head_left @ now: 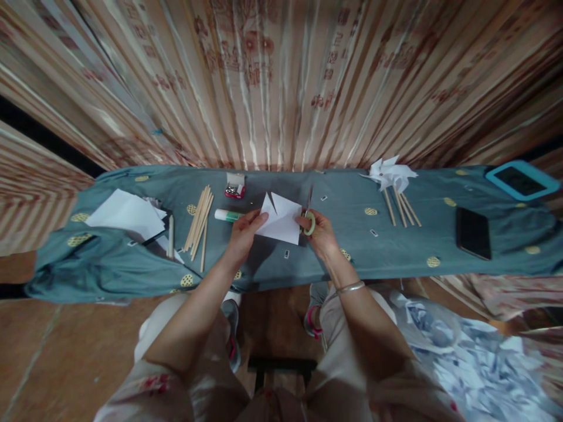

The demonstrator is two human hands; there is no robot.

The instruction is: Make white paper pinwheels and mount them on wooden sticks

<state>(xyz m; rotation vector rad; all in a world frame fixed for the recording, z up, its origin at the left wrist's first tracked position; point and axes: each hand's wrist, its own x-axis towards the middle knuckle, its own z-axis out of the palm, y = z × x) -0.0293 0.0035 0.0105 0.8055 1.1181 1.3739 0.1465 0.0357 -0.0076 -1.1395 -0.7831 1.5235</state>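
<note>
My left hand (244, 233) pinches the left edge of a white square of paper (281, 220), which has a cut notch near its top. My right hand (320, 232) is closed on a pair of scissors (309, 215) with a pale green handle. The blades point away from me along the paper's right edge. Both hands hover over a blue-grey cloth (352, 246) that covers a narrow table. A glue stick (227, 215) lies just left of my left hand.
A bundle of wooden sticks (199, 224) and a stack of white paper (127, 215) lie at left, with a small box of pins (234, 187) behind. White paper pinwheels (391, 174) on sticks, a black phone (473, 232) and a blue-cased tablet (522, 180) lie at right. Paper scraps (479, 369) fill a bag on the floor.
</note>
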